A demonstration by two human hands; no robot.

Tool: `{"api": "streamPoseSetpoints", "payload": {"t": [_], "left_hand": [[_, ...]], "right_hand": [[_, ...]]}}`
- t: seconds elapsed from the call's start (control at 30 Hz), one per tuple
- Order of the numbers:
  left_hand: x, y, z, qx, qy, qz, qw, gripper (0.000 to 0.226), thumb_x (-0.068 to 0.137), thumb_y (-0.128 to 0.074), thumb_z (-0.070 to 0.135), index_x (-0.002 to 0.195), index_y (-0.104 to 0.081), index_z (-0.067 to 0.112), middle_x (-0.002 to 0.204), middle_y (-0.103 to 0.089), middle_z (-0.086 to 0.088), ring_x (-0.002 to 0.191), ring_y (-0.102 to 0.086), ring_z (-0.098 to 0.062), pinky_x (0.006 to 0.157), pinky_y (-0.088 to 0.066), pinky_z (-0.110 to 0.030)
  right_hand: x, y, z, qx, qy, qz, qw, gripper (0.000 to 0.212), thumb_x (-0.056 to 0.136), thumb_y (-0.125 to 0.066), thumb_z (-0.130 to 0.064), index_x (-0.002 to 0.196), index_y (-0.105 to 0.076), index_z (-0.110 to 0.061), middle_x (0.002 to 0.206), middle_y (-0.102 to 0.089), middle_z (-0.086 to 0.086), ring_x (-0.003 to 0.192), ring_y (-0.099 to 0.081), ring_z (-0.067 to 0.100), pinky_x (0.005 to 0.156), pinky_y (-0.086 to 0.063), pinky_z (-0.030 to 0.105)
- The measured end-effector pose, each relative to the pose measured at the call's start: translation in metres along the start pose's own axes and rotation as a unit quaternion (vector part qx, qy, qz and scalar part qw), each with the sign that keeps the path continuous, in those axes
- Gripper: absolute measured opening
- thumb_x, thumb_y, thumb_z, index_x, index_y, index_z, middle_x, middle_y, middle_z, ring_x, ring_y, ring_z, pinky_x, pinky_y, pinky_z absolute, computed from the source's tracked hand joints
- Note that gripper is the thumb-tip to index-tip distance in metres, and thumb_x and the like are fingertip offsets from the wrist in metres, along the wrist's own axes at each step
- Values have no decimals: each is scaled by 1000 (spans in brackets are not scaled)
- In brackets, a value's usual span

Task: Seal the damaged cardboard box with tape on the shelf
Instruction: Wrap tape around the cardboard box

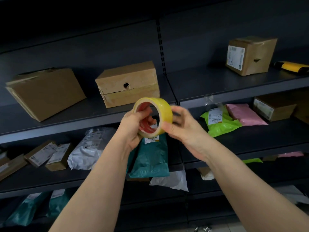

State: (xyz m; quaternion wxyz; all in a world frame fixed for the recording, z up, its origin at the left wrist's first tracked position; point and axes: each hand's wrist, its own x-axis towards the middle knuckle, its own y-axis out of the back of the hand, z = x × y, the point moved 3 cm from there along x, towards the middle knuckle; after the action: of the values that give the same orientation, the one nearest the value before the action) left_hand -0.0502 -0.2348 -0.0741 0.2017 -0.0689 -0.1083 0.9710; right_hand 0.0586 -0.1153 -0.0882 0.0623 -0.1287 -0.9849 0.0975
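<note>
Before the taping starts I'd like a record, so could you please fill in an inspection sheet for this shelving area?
Surface: dark metal shelf, several tiers; the upper one holds three boxes.
Job's things: yellow tape roll, held up in front of the shelves; middle cardboard box on the upper tier, with a hole and a split across its front.
Clutter: left box; right box, side torn; green mailer, pink mailer, teal mailer and white mailer on lower tiers.
Hands: left hand grips the roll, fingers through its core; right hand holds its outer face, blurred.
Cables: nothing seen.
Surroundings: dark back panel with a slotted upright.
</note>
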Motion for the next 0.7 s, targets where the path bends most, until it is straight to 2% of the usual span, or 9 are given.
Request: {"api": "streamPoseSetpoints", "payload": {"t": [0.03,0.13,0.2,0.27,0.3,0.4,0.57,0.63,0.7], "left_hand": [[2,3,-4,84,-14,18,996,2,90,-67,10,91,-65,10,77,-67,-5,72,-63,-21,64,-56,-31],[-4,9,-6,367,-101,79,921,38,80,-80,23,111,-58,20,101,-64,5,96,-61,-15,83,-52,-33],[-20,4,-3,313,-152,85,934,38,82,-79,23,115,-60,19,105,-64,6,97,-60,-12,82,-49,-29],[-33,-6,-2,198,-149,49,968,11,88,-72,26,97,-71,19,90,-71,4,85,-65,-10,76,-54,-30],[-39,-11,-2,184,-146,33,971,11,88,-71,30,87,-73,19,80,-72,4,77,-65,-9,72,-56,-30],[-42,-18,-2,230,-169,45,957,15,81,-78,34,77,-76,20,68,-71,3,66,-66,-9,63,-57,-28],[-37,-18,-2,295,-200,85,931,11,83,-76,21,75,-76,28,70,-74,6,69,-71,-11,71,-61,-37],[-37,-23,1,354,-226,96,902,13,85,-71,19,75,-74,27,71,-72,8,72,-69,-10,74,-59,-35],[-38,-29,3,431,-251,99,861,12,88,-65,18,79,-71,23,75,-69,9,76,-66,-10,75,-55,-32]], "right_hand": [[-1,-1,4,-3,-2,-15,1000,57,71,-77,-25,123,-56,-15,115,-70,2,106,-66,14,93,-50,30],[-2,1,10,-98,45,60,992,31,74,-82,-11,100,-66,-17,94,-75,2,89,-71,17,86,-56,38],[-2,7,14,-184,69,138,971,34,73,-84,-17,100,-63,-18,94,-72,0,88,-69,14,84,-56,42],[-2,8,15,-251,86,168,949,42,74,-83,-23,107,-58,-16,97,-69,-2,88,-66,12,82,-55,42],[-3,6,16,-283,95,172,939,44,75,-83,-25,108,-56,-15,97,-68,-2,87,-66,13,80,-55,42],[-7,-1,18,-375,131,190,898,44,77,-80,-29,102,-47,-16,91,-67,1,82,-65,22,68,-52,40],[-13,-8,15,-465,198,197,840,45,82,-76,-26,97,-33,-23,79,-63,1,68,-58,23,55,-31,26],[-15,-11,14,-428,183,156,871,43,82,-75,-26,98,-36,-18,78,-60,-2,66,-56,16,52,-37,23],[-12,-10,16,-280,87,111,950,36,85,-72,-25,103,-44,-11,85,-64,0,77,-62,16,66,-50,25]]}}
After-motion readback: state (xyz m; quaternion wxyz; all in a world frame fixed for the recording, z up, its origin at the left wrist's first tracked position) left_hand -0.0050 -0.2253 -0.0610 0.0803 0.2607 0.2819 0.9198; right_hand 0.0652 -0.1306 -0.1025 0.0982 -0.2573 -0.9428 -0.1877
